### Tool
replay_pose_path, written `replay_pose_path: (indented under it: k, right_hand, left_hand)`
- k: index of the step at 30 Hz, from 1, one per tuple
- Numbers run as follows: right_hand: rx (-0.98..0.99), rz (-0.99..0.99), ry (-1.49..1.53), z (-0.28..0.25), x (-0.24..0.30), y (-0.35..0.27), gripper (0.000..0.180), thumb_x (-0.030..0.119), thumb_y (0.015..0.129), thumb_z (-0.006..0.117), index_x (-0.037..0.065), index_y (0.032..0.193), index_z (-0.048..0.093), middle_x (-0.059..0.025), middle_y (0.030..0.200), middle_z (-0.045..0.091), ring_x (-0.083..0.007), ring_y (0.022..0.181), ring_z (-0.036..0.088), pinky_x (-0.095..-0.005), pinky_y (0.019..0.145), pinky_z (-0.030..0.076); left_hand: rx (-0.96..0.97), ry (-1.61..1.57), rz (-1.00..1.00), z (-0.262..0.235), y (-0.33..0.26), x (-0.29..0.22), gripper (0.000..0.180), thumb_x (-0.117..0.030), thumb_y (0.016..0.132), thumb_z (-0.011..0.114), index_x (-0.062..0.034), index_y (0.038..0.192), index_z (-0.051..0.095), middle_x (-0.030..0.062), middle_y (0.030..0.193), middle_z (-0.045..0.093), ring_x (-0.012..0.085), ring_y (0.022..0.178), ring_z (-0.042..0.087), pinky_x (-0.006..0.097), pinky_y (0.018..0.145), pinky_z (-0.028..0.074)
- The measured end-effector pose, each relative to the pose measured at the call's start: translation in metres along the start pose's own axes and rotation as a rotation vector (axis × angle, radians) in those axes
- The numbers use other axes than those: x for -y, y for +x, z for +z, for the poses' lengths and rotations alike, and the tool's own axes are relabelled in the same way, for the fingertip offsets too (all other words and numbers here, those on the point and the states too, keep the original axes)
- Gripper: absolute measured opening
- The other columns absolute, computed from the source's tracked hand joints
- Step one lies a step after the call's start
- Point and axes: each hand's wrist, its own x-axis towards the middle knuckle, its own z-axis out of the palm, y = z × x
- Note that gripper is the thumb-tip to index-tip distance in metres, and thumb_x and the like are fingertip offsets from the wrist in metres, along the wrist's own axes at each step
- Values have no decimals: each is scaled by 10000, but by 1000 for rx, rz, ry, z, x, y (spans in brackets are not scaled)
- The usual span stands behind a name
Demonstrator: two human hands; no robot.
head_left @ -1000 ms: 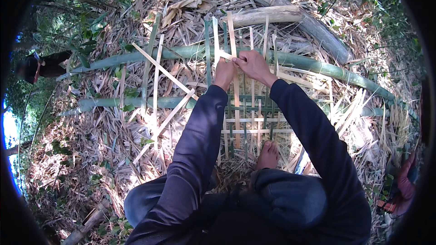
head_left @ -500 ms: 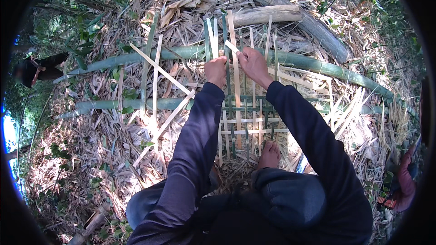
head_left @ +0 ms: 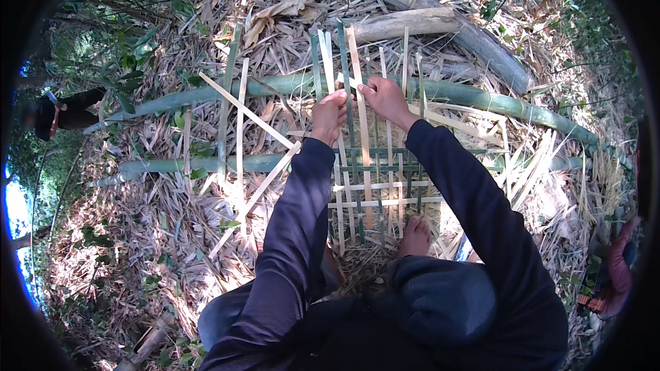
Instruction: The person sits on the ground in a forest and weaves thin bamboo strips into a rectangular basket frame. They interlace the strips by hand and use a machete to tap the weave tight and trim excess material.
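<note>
A lattice of flat green and pale bamboo strips (head_left: 366,203) lies in front of me, its upright strips running away past my hands. My right hand (head_left: 387,101) pinches a short visible length of pale bamboo strip (head_left: 349,82), which crosses the uprights toward my left hand. Just left of it, my left hand (head_left: 329,117) is closed, thumb and fingertips together by the uprights and the strip's left end. Exactly what lies inside its fingers is hidden. Beyond my left hand stand a green upright strip (head_left: 316,62) and pale upright strips (head_left: 327,55).
Two green bamboo poles, a far one (head_left: 481,98) and a nearer one (head_left: 261,163), run crosswise under the strips. Loose pale strips (head_left: 258,189) lie at the left. Thick dry bamboo culms (head_left: 474,41) rest at the far right. Dry leaves cover the ground; my bare foot (head_left: 415,237) is near the lattice.
The pale strip in my right hand has tipped down from a raised slant to lie nearly level across the uprights. My left thumb has moved toward it.
</note>
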Motion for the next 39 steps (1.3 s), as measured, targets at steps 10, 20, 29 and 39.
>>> replay_pose_path:
  k: [10,20,29,39]
  right_hand:
    - [40,-19,16,-2,-8,5,349,302,898,682,6,727,606,-189,633,578,-370,601,573,-449,588,438]
    - [-131,2,51,-3,3,-6,323,246,928,635,-8,746,552,-194,629,545,-348,568,535,-446,555,395]
    - [-225,-10,102,-4,8,-6,335,231,933,629,-13,733,519,-187,649,537,-358,579,519,-456,566,390]
    - [57,205,-97,-17,3,13,281,311,888,664,38,820,665,-222,831,665,-358,776,650,-447,680,486]
  left_hand:
    - [35,64,76,7,-6,-1,305,-101,968,560,7,1248,611,41,1020,690,120,860,677,245,737,540]
    - [-82,91,181,6,13,20,343,-84,942,563,29,1264,585,47,950,672,109,761,625,237,666,489]
    - [-50,63,148,4,11,19,404,-199,1003,512,9,1350,521,91,1151,640,171,1022,627,287,882,501]
    - [75,12,236,44,-51,1,440,-161,1035,409,63,1413,436,188,1357,550,241,1260,540,350,1069,437]
